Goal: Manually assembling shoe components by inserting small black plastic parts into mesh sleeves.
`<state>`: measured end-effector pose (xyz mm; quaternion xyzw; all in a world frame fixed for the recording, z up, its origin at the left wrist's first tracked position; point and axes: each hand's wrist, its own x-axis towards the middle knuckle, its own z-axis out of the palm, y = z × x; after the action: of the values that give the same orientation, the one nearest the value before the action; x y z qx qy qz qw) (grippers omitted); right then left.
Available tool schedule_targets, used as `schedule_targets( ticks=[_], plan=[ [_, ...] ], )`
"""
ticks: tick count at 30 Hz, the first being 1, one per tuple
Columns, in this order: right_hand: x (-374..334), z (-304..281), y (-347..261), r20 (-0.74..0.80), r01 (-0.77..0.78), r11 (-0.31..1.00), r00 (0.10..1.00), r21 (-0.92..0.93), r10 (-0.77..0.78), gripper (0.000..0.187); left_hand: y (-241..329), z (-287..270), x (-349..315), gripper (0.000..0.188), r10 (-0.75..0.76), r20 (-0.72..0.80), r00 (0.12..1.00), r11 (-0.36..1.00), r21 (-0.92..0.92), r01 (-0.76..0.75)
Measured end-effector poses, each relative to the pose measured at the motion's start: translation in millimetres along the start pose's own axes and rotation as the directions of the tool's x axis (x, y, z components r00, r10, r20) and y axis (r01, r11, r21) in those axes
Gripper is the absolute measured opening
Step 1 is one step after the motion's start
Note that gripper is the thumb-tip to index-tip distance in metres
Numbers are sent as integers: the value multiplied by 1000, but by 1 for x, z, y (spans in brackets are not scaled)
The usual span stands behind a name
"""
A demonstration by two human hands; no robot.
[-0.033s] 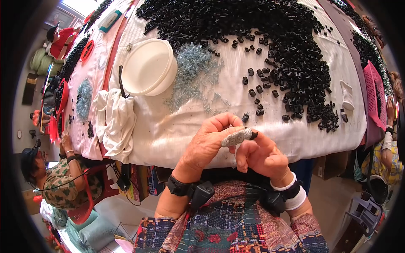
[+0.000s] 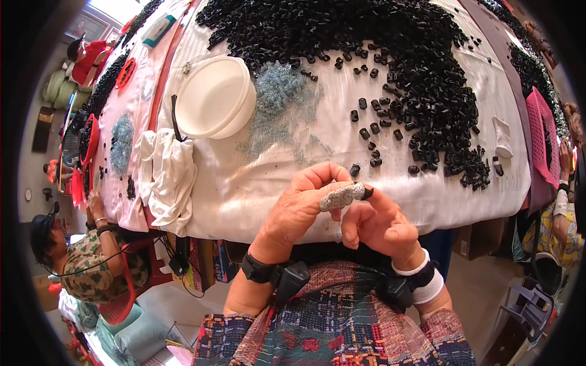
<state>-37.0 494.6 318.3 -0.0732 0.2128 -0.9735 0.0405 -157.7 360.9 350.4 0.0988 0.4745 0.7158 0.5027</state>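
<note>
Just past the table's near edge, my left hand [image 2: 292,204] is closed in a pinch, its thumb wrapped in a grey knitted finger cover [image 2: 339,198]. A small black plastic piece [image 2: 367,193] sticks out at the tip of that thumb. My right hand [image 2: 386,224] meets it there, index fingertip on the black piece and the other fingers curled. The fingers hide most of the piece. Beyond the hands lies a single black cylindrical piece [image 2: 354,171]. A large heap of black plastic pieces [image 2: 427,104] spreads over the far and right side of the cloth.
A white bowl [image 2: 241,113] stands left of a pile of clear bluish small parts [image 2: 278,91]. Crumpled white cloth [image 2: 165,183] hangs over the left edge. A pink basket [image 2: 540,137] sits at the right. Another person [image 2: 91,262] sits at the left, hands on the table.
</note>
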Motion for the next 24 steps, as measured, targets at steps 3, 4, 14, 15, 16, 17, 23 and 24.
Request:
schedule_targets(
  ticks=[3,4,14,15,16,17,23,24],
  plan=[
    [1,4,-2,-34,55,997,998,-45,-56,54,-2,-1,2,14,10,32,999,998,-66,-8],
    [-1,-3,-1,-142,29,996,989,-89,-41,43,-2,-1,3,14,-26,21,999,999,-41,26],
    [9,0,-5,-486,183,922,805,-342,-340,19,2,10,-8,10,379,-274,884,921,204,-332],
    [9,1,-4,-484,176,917,805,-359,-344,22,6,18,-10,8,335,-232,913,924,271,-270],
    [9,1,-4,-482,169,911,804,-376,-348,24,8,22,-10,7,286,-193,939,917,339,-209],
    [7,1,-2,-482,169,911,804,-376,-349,24,5,22,-7,13,238,-205,949,921,359,-153],
    [4,4,1,-212,57,607,908,-793,-362,51,-10,19,4,15,306,-249,919,909,362,-205],
    [4,1,2,-214,57,605,906,-794,-366,51,-11,21,6,13,356,-247,901,899,352,-258]
  ],
)
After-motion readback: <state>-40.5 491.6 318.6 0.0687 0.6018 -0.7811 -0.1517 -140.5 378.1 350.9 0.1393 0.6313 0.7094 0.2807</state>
